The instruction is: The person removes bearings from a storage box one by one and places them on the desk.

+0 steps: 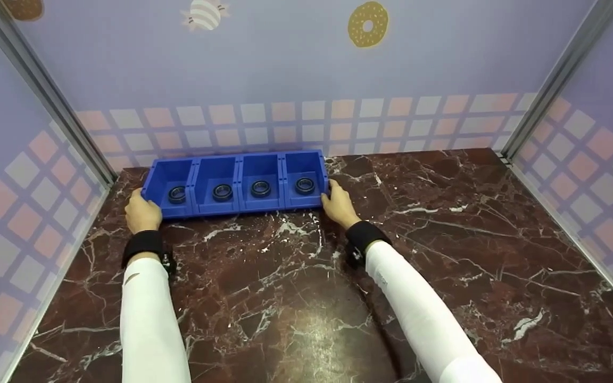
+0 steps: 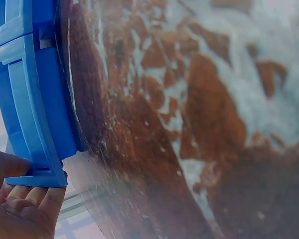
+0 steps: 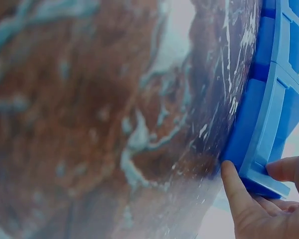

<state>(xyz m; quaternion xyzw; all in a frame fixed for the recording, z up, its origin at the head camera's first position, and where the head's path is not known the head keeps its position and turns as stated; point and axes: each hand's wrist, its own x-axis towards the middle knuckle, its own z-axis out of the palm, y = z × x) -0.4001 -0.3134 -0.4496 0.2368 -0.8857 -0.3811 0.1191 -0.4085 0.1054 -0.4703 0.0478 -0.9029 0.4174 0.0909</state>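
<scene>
A row of joined blue storage bins (image 1: 261, 204) stands at the back of the table near the wall. Each compartment holds one dark ring-shaped bearing (image 1: 177, 200) lying flat. At the row's left end my left hand (image 1: 144, 213) grips the side, its thumb over the front rim and its fingers along the outer wall. The opposite end is held by my right hand (image 1: 341, 206); in the right wrist view its thumb lies on the rim (image 3: 261, 167) and its other fingers are against the outside. Parts of the fingers are hidden by the bins.
The table (image 1: 445, 239) has a dark red marbled top. Behind it rises a wall (image 1: 445, 64) with a pink and white tile print, and similar panels stand at left and right. Metal posts (image 1: 562, 74) mark the back corners.
</scene>
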